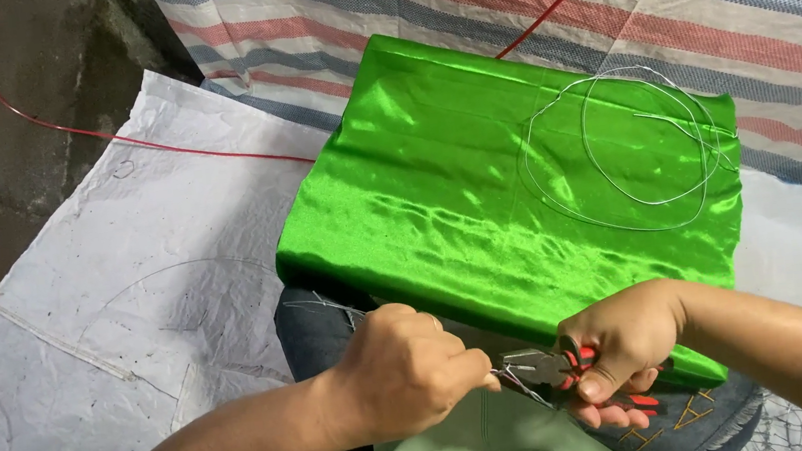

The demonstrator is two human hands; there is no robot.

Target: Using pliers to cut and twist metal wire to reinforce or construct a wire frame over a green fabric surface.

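Counting: one pair of red-handled pliers, one loose coil of thin silvery wire on one shiny green cloth. Right hand clamps the pliers' handles; left hand pinches together on a thin wire strand at the pliers' tip, over the lap.

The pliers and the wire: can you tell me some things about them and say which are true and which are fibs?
1. The right hand holds pliers with red and black handles. True.
2. The left hand is resting flat on the white sheet. False: it pinches thin wire at the pliers' tip.
3. A loose coil of silver wire lies on the green cloth. True.
4. The shiny cloth is blue. False: it is bright green.
5. A red cord runs across the white sheet. True.
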